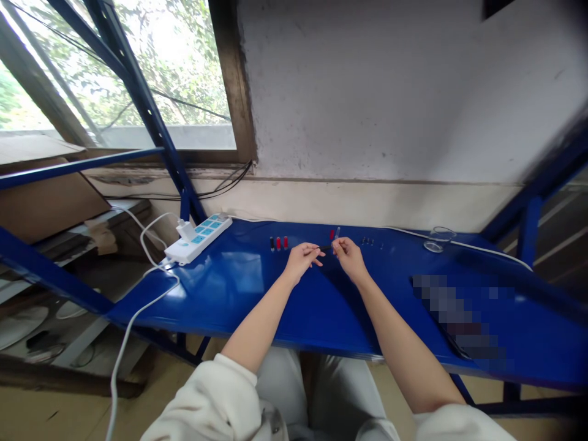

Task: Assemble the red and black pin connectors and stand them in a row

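My left hand point(303, 262) is closed in a pinch on a thin black piece point(326, 248) that points toward my other hand. My right hand point(350, 257) pinches at the far end of that piece; what lies between its fingertips is too small to make out. Just behind the fingers lie a small red piece point(331, 234) and a slim clear piece point(337, 232). Left of my hands, one black-topped small part point(272, 244) and two red-topped small parts point(278, 244) form a row. Several tiny clear or metallic bits point(367, 241) lie to the right.
A white power strip point(198, 239) with a plugged-in adapter sits at the blue table's point(220, 294) left end, its cable hanging down. At the back right stands a clear glass point(438, 239) beside a white cable. A dark blurred-out flat object point(452, 315) lies front right.
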Motion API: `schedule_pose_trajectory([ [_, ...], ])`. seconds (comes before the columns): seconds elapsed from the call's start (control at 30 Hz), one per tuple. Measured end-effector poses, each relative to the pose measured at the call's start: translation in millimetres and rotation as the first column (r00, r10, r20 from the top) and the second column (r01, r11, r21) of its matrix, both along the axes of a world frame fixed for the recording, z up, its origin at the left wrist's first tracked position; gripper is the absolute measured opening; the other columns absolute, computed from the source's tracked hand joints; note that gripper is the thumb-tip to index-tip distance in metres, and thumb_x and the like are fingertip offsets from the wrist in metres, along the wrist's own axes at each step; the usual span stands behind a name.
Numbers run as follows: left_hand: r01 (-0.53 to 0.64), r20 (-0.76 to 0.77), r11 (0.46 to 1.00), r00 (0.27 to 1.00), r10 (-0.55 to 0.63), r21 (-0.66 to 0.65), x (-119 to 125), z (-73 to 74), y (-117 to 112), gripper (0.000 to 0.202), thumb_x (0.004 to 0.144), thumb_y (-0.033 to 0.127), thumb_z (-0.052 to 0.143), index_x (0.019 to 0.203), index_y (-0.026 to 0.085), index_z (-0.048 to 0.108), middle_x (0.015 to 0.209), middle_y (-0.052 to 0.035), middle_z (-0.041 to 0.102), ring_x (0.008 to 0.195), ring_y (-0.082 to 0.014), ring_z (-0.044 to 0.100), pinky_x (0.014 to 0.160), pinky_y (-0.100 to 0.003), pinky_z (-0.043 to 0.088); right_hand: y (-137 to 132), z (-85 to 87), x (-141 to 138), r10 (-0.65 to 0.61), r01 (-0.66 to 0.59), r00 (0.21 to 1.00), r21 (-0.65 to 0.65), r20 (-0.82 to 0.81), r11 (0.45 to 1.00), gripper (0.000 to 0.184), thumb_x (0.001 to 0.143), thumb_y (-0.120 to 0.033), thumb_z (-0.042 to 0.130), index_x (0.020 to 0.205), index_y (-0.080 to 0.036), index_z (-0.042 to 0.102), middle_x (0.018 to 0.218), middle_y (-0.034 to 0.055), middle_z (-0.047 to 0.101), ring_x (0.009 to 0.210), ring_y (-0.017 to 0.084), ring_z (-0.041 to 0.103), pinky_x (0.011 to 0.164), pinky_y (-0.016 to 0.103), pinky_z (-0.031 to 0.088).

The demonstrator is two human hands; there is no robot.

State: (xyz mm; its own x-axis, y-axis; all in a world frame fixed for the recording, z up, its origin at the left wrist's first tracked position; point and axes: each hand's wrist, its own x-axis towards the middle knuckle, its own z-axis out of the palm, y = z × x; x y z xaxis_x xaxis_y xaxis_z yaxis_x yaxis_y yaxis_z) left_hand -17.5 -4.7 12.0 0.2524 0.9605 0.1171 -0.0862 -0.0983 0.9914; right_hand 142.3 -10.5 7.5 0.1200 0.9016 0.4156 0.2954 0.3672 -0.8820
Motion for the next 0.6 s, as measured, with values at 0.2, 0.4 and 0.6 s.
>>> schedule_pose_trajectory([
  [0.2,-0.02,-0.068,0.995,0.997,0.026,0.098,2,-1.3,-3,0.02,0.076,0.029,0.056,0.087,0.013,0.054,0.08,-0.009,0.068,0.05,-0.0107,0.06,0.048,-0.02,0.04,0,-3.5,-3,-0.009,0.01,0.997,-0.012,0.078,1.0,0.027,0.079,-0.042,0.043,0.081,-0.017,0.05,0.061,0.0008,0.055,0.056,0.013,0.052,0.057,0.026,0.041],
  [0.4,-0.091,-0.274,0.911,0.937,0.215,0.403,8,2.0,-13,0.017,0.078,0.032,0.053,0.085,0.018,0.059,0.075,-0.0038,0.065,0.061,-0.0116,0.059,0.062,-0.024,0.046,-8,-2.9,-8,-0.107,0.121,0.929,-0.016,0.354,0.993,0.034,0.085,-0.029,0.031,0.112,-0.016,0.047,0.071,0.0048,0.063,0.065,0.017,0.058,0.065,0.031,0.042],
  [0.6,-0.126,-0.331,0.816,0.871,0.363,0.564,8,4.5,-17,0.018,0.079,0.026,0.05,0.092,0.022,0.062,0.088,-0.0045,0.063,0.072,-0.0138,0.056,0.072,-0.026,0.044,-10,-1.2,-10,-0.078,0.091,0.909,-0.014,0.41,0.996,0.04,0.082,-0.019,0.031,0.121,-0.016,0.04,0.086,0.0082,0.064,0.078,0.019,0.06,0.071,0.033,0.044],
])
